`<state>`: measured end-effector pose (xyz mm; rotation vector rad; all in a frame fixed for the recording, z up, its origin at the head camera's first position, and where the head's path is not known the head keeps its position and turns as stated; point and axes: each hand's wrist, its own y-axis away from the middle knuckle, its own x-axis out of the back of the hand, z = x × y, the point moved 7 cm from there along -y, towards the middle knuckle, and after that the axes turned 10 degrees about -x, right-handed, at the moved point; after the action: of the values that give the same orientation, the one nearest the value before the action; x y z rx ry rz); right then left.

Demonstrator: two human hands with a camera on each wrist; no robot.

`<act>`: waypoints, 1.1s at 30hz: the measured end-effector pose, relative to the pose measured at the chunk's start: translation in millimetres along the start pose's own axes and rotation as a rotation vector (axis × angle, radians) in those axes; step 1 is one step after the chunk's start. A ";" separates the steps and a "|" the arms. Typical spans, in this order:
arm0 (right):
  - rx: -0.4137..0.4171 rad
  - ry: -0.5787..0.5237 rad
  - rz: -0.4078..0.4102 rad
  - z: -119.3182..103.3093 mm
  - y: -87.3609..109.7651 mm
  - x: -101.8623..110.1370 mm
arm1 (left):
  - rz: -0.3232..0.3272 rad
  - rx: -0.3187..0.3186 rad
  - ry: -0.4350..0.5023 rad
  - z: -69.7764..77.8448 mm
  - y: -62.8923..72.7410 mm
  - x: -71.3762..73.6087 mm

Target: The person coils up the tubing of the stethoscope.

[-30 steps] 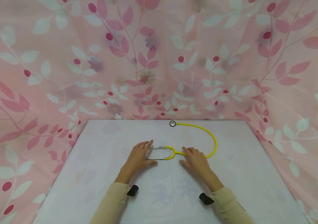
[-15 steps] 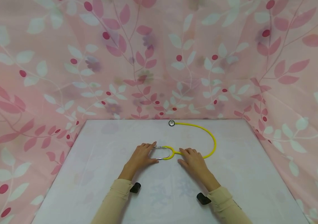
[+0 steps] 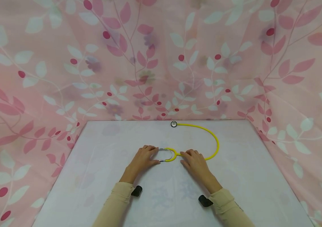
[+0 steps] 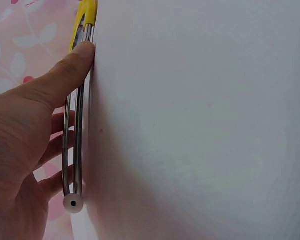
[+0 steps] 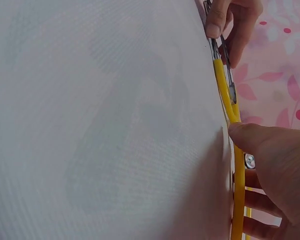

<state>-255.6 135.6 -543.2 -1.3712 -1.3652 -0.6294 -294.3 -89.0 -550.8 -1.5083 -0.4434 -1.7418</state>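
A yellow stethoscope [image 3: 218, 143] lies on the white-covered table, its chestpiece [image 3: 173, 124] at the far edge and its tube curving round to the right. My left hand [image 3: 143, 159] holds the metal ear tubes [image 4: 79, 125] between thumb and fingers; a pale eartip [image 4: 73, 203] shows below the palm in the left wrist view. Just right of the yellow fork, my right hand [image 3: 197, 164] grips the tubing [image 5: 238, 200], thumb on the near side and fingers on the far side. From the head view, my left hand hides the eartips.
The white table [image 3: 161, 201] carries faint patterns. Pink leaf-printed cloth [image 3: 161, 63] hangs behind it and along both sides. A black wrist camera [image 3: 137, 190] sits at my left cuff and another black camera [image 3: 205, 200] at my right cuff.
My left hand has moved right along the ear tubes, and its fingers have closed in on them. My right hand has shifted slightly left and its fingers have drawn in on the tubing.
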 end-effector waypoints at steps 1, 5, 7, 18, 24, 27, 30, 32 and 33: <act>0.002 -0.002 0.001 0.0 0.0 -0.1 | 0.007 -0.007 0.006 0.4 0.5 0.3; -0.002 -0.010 0.001 0.7 -0.2 -1.3 | 0.036 -0.038 0.032 1.1 2.8 -0.5; -0.009 -0.011 0.000 1.0 -0.5 -2.3 | 0.053 -0.058 0.032 1.1 3.7 -1.9; -0.005 -0.008 0.023 -0.6 -0.9 -2.5 | 0.133 -0.075 0.044 1.7 6.4 -2.5; -0.027 -0.011 0.010 1.2 -1.3 -3.4 | 0.192 -0.078 -0.037 4.4 6.1 4.6; -0.038 -0.014 0.016 2.5 -1.2 -3.3 | 0.237 -0.097 -0.058 6.3 7.3 8.8; -0.046 -0.010 0.025 3.2 -1.3 -1.8 | 0.264 -0.119 -0.068 7.0 8.0 9.8; -0.045 -0.026 0.033 3.2 -1.1 1.2 | 0.268 -0.121 -0.057 6.7 8.3 9.0; -0.043 -0.035 0.038 3.5 -1.0 2.8 | 0.267 -0.121 -0.051 6.5 8.4 8.5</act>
<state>-257.0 139.6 -541.4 -1.4455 -1.3570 -0.6151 -283.6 -92.6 -543.1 -1.6186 -0.1540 -1.5462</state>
